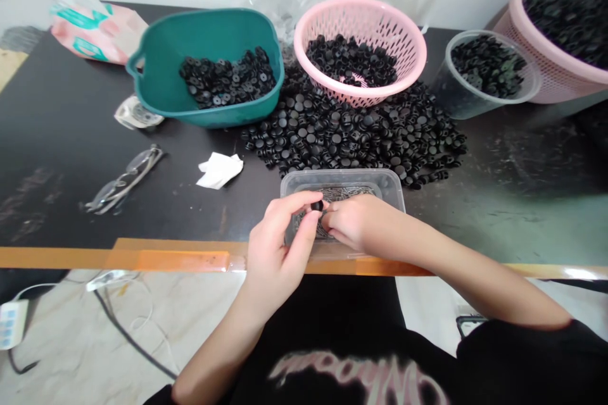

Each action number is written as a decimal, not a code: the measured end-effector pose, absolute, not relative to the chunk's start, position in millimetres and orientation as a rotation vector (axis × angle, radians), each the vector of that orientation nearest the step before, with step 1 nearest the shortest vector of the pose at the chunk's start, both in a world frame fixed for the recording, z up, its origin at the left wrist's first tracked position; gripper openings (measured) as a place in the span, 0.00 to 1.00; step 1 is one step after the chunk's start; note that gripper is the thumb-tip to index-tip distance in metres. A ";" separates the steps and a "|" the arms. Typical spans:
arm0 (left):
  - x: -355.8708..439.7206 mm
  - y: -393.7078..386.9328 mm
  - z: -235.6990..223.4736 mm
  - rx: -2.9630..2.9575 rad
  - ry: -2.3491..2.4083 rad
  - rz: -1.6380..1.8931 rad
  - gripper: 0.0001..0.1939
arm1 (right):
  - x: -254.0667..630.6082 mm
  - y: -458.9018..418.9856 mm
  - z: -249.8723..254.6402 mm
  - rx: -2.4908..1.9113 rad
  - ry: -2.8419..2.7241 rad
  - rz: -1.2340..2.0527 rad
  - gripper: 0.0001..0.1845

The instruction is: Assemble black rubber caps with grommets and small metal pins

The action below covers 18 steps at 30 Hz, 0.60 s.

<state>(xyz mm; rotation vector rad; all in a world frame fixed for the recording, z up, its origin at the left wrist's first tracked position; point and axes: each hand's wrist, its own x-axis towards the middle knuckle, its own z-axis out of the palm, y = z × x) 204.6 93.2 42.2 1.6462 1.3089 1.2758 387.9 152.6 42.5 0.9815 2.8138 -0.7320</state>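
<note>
Between the thumb and forefinger of my left hand (280, 234) is a small round black plastic cap (317, 205). My right hand (354, 221) has its fingers pinched together right beside the cap; whatever they hold is hidden. Both hands are over a clear plastic box (389, 186) at the table's front edge. Many thin metal pins (349, 192) lie inside that box. Just behind it spreads a large heap of black plastic caps (342, 133) on the dark table (204, 215).
Along the back stand a green basin (166, 44), a pink basket (413, 57), a clear tub (532, 88) and a larger pink basket (527, 19), all holding black parts. Eyeglasses (126, 180), a white tissue (221, 169), a tape roll (137, 114) and a tissue pack (104, 31) lie left.
</note>
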 end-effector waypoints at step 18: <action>226.8 80.3 72.8 1.216 1.028 1.293 0.07 | 388.8 116.5 83.4 1.758 2.387 -2.941 0.01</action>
